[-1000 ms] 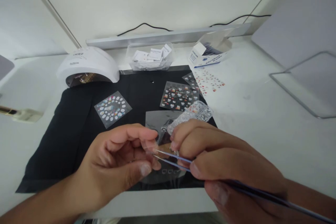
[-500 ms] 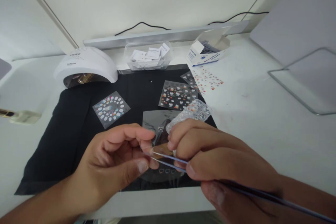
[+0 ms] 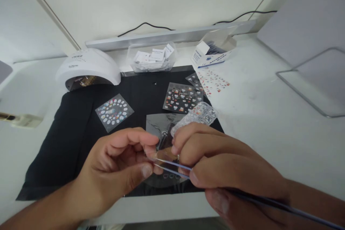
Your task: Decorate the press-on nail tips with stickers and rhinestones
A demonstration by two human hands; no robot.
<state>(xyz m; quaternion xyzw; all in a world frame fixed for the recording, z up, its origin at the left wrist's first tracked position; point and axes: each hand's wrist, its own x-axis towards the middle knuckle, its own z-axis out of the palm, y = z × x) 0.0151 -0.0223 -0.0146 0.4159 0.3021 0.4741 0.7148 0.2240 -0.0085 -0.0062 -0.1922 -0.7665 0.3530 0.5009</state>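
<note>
A pair of tweezers (image 3: 172, 163) with a dark, bluish handle is gripped in my right hand (image 3: 231, 161), its two tips slightly apart. The tips meet the fingertips of my left hand (image 3: 121, 165), whose fingers are curled round with the thumb in front. Something clear and thin seems to lie at those fingertips, too faint to make out. Below both hands lies a transparent sheet (image 3: 156, 124) on a black mat (image 3: 72, 125). Just behind my right hand rests a clear compartment case (image 3: 205, 111) of small decorations, partly covered by my fingers.
Nail sticker sheets (image 3: 114, 112) lie on the mat. Behind stand a white nail lamp (image 3: 88, 64), a clear tub (image 3: 132, 66) of alcohol pad packets and an open alcohol pad box (image 3: 212, 59). A metal stand frame (image 3: 302, 95) is at right, a bottle (image 3: 27, 120) at left.
The tweezer tips have shifted very slightly at my left fingertips. Both hands otherwise keep their places.
</note>
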